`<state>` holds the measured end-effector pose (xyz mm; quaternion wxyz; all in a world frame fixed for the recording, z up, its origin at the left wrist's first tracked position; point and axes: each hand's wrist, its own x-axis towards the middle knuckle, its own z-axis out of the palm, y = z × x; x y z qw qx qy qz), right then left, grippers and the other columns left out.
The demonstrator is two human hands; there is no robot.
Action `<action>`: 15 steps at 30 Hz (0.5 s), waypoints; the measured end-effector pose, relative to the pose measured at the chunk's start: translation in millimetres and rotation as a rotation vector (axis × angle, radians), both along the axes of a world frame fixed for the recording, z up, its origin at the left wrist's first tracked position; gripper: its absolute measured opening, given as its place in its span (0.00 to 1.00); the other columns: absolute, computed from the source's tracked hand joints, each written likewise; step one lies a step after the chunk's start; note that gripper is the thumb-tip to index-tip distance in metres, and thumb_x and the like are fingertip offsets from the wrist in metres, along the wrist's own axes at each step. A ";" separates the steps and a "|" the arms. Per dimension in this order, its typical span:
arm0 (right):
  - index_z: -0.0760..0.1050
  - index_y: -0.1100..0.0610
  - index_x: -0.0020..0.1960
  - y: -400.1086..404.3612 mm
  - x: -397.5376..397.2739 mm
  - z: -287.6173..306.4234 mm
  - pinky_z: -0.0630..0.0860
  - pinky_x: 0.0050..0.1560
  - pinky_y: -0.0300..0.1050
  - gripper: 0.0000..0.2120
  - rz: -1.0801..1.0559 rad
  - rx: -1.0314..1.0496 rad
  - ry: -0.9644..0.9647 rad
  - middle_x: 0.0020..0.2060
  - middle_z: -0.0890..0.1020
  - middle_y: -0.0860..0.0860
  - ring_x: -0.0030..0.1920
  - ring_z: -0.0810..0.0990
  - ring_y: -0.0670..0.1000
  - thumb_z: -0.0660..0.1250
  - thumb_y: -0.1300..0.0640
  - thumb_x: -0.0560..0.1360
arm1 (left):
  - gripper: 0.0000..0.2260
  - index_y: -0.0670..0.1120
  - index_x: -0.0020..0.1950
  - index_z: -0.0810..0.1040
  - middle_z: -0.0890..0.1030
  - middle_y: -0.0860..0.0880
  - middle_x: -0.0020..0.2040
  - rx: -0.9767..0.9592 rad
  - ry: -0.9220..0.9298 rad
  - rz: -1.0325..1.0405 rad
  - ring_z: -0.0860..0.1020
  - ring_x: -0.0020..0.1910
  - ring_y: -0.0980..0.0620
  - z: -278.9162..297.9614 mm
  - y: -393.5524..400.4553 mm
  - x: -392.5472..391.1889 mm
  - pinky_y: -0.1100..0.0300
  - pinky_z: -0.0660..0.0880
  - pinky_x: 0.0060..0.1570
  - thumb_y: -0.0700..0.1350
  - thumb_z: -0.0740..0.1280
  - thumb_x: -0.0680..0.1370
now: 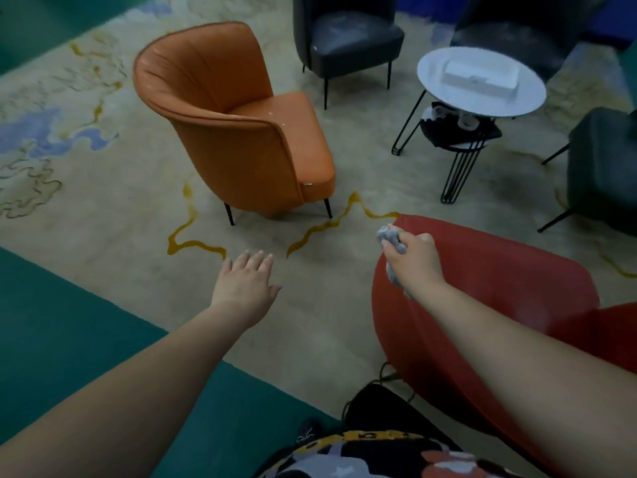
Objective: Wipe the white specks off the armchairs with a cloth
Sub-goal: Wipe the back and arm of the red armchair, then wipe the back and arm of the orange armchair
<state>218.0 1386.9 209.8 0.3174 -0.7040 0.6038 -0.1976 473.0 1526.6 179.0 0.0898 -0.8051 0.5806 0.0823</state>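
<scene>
**Cloth in hand, most chairs still speckled**

My right hand (415, 257), lower right of centre, has its fingers curled round a bunched grey cloth (391, 238) and holds it at the top edge of the red armchair (482, 288) in the lower right. My left hand (246, 281) hangs over the carpet (103, 201) at lower centre, fingers straight and loosely spread, holding nothing.

What shows of the red chair's back looks free of specks; its seat is out of view, so can't confirm. The orange armchair (238, 119), centre left, has white specks on the seat and arm edge. The dark armchair (348, 36), top centre, has a dusty seat too. My read: early to middle, at least two chairs left.
</scene>
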 end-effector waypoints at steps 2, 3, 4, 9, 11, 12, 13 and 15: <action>0.78 0.50 0.60 -12.1 13.4 3.6 0.70 0.29 0.34 0.13 0.010 -0.011 0.019 0.49 0.75 0.60 0.30 0.75 0.46 0.62 0.51 0.77 | 0.30 0.51 0.78 0.54 0.58 0.51 0.78 0.015 0.005 0.016 0.54 0.77 0.47 -3.0 -8.6 12.7 0.47 0.51 0.73 0.63 0.53 0.79; 0.79 0.51 0.59 -20.1 19.2 4.5 0.70 0.35 0.36 0.13 0.008 -0.025 0.036 0.49 0.75 0.60 0.31 0.74 0.46 0.62 0.51 0.77 | 0.31 0.51 0.78 0.54 0.58 0.51 0.78 0.020 0.006 0.019 0.54 0.77 0.47 -4.4 -15.2 18.2 0.47 0.51 0.73 0.63 0.53 0.79; 0.79 0.52 0.59 -29.1 24.7 5.7 0.70 0.39 0.35 0.13 0.006 -0.043 0.047 0.49 0.75 0.60 0.33 0.74 0.45 0.63 0.51 0.77 | 0.31 0.50 0.78 0.54 0.57 0.51 0.78 0.023 0.008 0.019 0.53 0.77 0.47 -5.8 -24.1 23.8 0.47 0.50 0.74 0.63 0.53 0.79; 0.77 0.50 0.64 -89.9 52.5 8.3 0.73 0.51 0.39 0.16 0.031 -0.070 0.040 0.50 0.76 0.60 0.46 0.78 0.52 0.65 0.52 0.76 | 0.30 0.50 0.78 0.53 0.56 0.51 0.78 0.042 0.013 0.006 0.51 0.77 0.47 -9.6 -80.6 53.0 0.47 0.49 0.74 0.62 0.53 0.80; 0.77 0.48 0.64 -117.2 67.4 9.9 0.73 0.47 0.38 0.16 0.023 -0.052 0.024 0.49 0.75 0.60 0.40 0.77 0.51 0.64 0.51 0.77 | 0.30 0.50 0.78 0.53 0.56 0.51 0.79 0.032 0.017 0.015 0.51 0.77 0.48 -10.3 -105.2 63.6 0.47 0.49 0.74 0.62 0.53 0.80; 0.77 0.47 0.64 -128.8 74.4 10.4 0.74 0.47 0.39 0.16 0.024 -0.049 0.019 0.49 0.75 0.60 0.39 0.76 0.51 0.64 0.50 0.76 | 0.30 0.50 0.78 0.53 0.55 0.51 0.79 0.035 0.019 0.015 0.51 0.78 0.48 -9.4 -115.6 67.9 0.48 0.48 0.74 0.62 0.53 0.80; 0.76 0.46 0.64 -141.6 81.7 10.3 0.73 0.48 0.38 0.16 0.023 -0.050 0.019 0.49 0.75 0.60 0.41 0.76 0.50 0.64 0.50 0.76 | 0.30 0.50 0.79 0.53 0.55 0.51 0.79 0.044 0.022 0.006 0.50 0.78 0.48 -8.5 -127.9 72.8 0.48 0.48 0.74 0.61 0.53 0.80; 0.76 0.45 0.65 -165.6 94.8 9.7 0.70 0.50 0.35 0.17 0.028 -0.047 0.010 0.49 0.74 0.57 0.44 0.74 0.48 0.64 0.49 0.76 | 0.30 0.50 0.79 0.52 0.54 0.51 0.79 0.061 0.024 -0.022 0.49 0.78 0.48 -6.4 -151.6 79.8 0.48 0.47 0.74 0.61 0.52 0.80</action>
